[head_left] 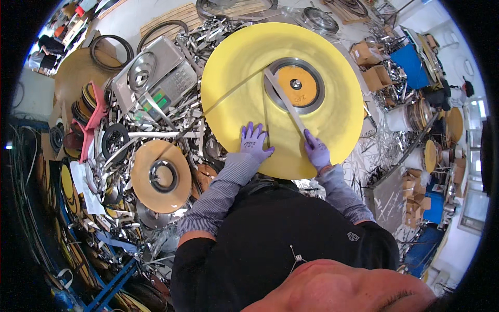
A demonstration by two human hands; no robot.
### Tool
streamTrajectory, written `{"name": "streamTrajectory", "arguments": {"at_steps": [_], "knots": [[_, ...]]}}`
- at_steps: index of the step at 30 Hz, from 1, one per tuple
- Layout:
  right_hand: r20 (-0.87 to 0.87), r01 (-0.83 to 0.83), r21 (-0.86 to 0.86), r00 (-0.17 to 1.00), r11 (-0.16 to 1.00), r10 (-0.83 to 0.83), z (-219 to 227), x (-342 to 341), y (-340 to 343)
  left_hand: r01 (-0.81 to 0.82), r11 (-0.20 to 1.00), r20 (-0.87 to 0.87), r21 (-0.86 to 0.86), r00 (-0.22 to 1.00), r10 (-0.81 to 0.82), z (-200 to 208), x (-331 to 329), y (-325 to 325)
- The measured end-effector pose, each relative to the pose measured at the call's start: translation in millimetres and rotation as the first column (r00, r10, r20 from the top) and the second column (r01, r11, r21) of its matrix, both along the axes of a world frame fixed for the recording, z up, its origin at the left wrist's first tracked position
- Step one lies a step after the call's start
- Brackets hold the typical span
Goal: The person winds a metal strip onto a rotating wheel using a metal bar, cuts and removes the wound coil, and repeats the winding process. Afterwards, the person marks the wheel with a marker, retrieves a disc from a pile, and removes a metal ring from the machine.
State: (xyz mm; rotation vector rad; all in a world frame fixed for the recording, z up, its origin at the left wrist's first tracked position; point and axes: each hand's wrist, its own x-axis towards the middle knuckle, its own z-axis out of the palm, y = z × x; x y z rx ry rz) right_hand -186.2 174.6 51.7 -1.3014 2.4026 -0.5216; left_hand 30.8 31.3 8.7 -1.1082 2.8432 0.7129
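Observation:
A large yellow disc [228,67] lies in front of me. On it sits a dark coil of metal strip [319,78] around an orange core [289,78] with a metal spindle at its centre. My left hand [253,142], in a purple glove, rests flat on the near left part of the disc with its fingers spread. My right hand [317,151], gloved alike, is closed around the lower end of a flat silvery metal strip [286,99]. That strip slants across the coil and core. A thinner strip [236,90] runs from the coil over the disc's left side.
Left of the disc stands a grey scale with a keypad [179,83]. Below it lies a tan disc [143,179] with a small coil. Tangled metal scrap [156,125] surrounds them. Cardboard boxes [375,78] and a blue bin [409,66] are at the right.

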Motion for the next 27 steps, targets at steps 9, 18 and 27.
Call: {"name": "streamTrajectory", "arguments": {"at_steps": [9, 18, 27], "knots": [[0.085, 0.04, -0.697, 0.996, 0.716, 0.027, 53.2, 3.0, -73.8, 0.004, 0.998, -0.074, -0.067, 0.997, -0.009, 7.5, 12.5, 19.7], [-0.008, 0.015, -0.196, 1.0, 0.98, -0.017, -13.6, 0.2, 34.5, -0.484, 0.875, -0.326, -0.013, 0.829, 0.454, 22.6, 135.9, 18.8], [-0.062, -0.047, -0.075, 0.997, 0.996, 0.043, -23.5, 8.3, 46.4, -0.835, 0.55, -0.585, -0.031, 0.461, 0.667, 10.2, 216.0, 65.3]]}}
